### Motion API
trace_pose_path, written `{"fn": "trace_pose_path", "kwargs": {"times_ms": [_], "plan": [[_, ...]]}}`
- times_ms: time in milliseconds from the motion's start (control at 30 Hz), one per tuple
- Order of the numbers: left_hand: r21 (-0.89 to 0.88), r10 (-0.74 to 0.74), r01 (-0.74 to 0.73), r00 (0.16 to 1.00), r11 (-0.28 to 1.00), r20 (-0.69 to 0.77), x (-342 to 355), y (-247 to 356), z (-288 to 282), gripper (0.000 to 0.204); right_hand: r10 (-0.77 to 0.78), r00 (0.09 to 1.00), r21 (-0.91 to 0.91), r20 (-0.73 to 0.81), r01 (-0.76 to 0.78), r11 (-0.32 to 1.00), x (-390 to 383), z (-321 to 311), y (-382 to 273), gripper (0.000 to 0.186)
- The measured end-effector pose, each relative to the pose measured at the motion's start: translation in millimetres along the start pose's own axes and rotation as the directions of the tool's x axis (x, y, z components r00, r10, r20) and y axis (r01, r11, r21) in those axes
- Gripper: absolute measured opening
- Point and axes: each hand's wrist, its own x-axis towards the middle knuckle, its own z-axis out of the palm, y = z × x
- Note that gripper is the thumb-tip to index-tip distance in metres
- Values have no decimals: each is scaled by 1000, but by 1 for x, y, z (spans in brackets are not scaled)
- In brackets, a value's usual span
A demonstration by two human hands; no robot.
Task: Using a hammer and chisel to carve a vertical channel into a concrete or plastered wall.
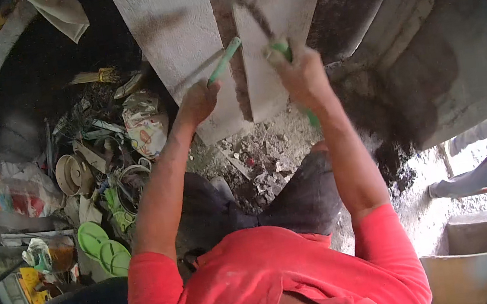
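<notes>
Green rod (224,61): clamped in the left hand (198,104), its upper end over the dark gap (239,85) at the inner edge of the left panel (181,38); from my remote feed I cannot confirm contact. Right hand (300,71): closed on a green-handled, hammer-like tool (283,48), head blurred over the right panel (292,0). Rubble (263,162) lies just beyond the panels' lower edges.

Green rod (224,60); left hand (198,103) around it
</notes>
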Motion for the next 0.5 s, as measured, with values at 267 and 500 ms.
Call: {"fn": "trace_pose_path", "kwargs": {"times_ms": [267,500], "plan": [[2,60,-61,997,998,49,17,21,0,51,51,988,-532,148,36,846,-10,29,95,41],[42,-75,71,990,997,122,4,22,-17,53,144,989,59,-33,-142,988,-4,-11,-23,39]]}}
